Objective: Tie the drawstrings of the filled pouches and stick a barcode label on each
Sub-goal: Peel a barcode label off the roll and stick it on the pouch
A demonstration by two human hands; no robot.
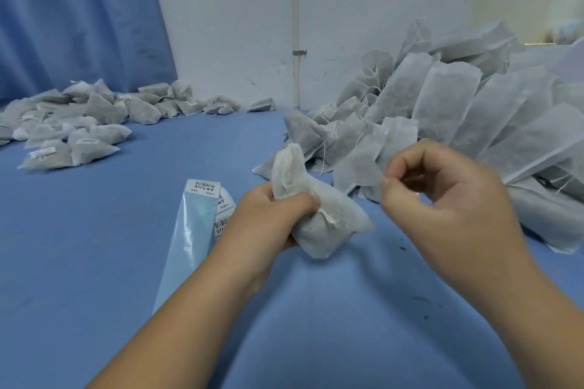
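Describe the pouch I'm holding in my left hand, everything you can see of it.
The pouch is thin white translucent fabric, greyish filling showing through its lower part. The left hand grips its gathered neck; the empty top flares above the fist. A pale drawstring shows at the gather. It lies tilted, bottom toward the right, low over the blue table cover; contact there is unclear.

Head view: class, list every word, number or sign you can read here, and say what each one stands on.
Top label on the strip: a barcode over a line of characters, too blurred to read.
Lower labels on the strip: barcodes, with print that is partly hidden and blurred.
Pouch labels, far left: too small to read.
Nothing else shows any text.
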